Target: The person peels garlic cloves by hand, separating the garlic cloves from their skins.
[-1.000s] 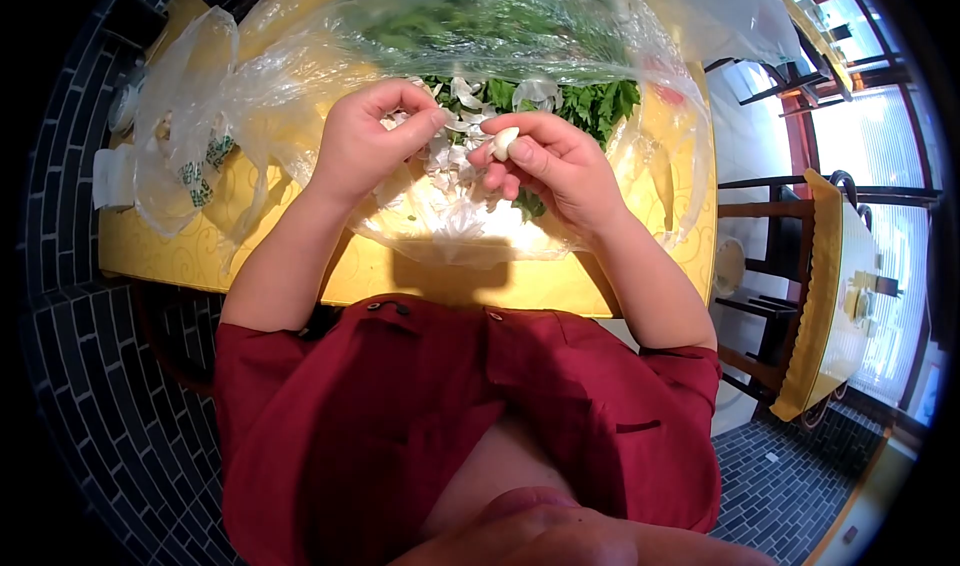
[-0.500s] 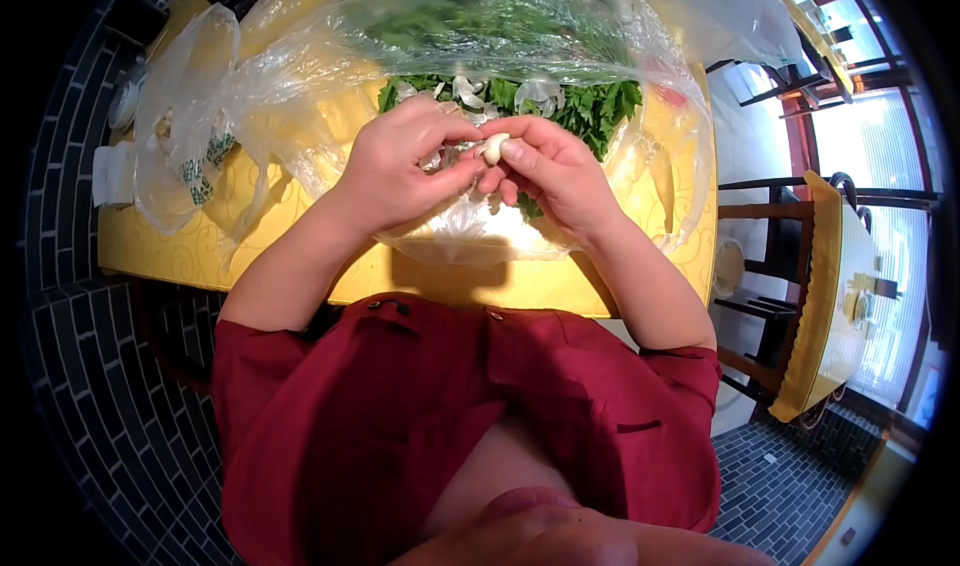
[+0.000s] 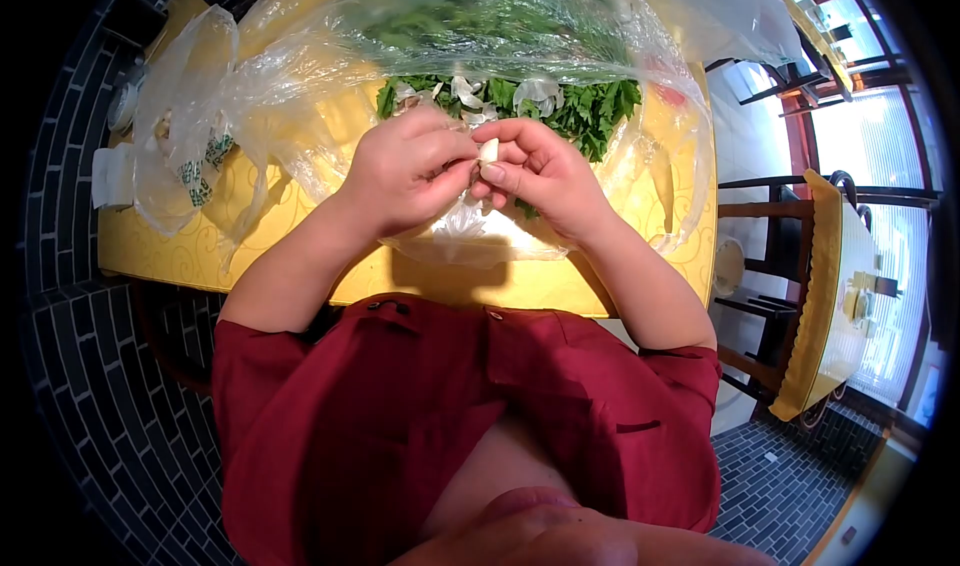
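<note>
A pale, peeled-looking garlic clove (image 3: 489,150) stands upright between my two hands, above the yellow-covered table. My right hand (image 3: 545,181) pinches it between thumb and fingers. From the other side my left hand (image 3: 410,166) is closed, thumb and forefinger tips pressed together at the clove's edge; whether a bit of skin is between them is hidden. Just beyond my fingers lie green leaves (image 3: 590,116) with papery white garlic skins (image 3: 466,92) on them. Beneath my hands a clear plastic sheet or bag (image 3: 465,236) shines in the light.
Clear plastic (image 3: 300,66) spreads over more greens (image 3: 470,26) at the back. A plastic bag with green print (image 3: 205,166) is at the left, by a white box (image 3: 113,176). The yellow tablecloth (image 3: 160,251) reaches the table's near edge. Another table (image 3: 840,296) and chairs stand right.
The garlic clove has turned from tilted to upright in my right fingers. My left thumb and forefinger have drawn together at its side, and my right thumb has moved lower.
</note>
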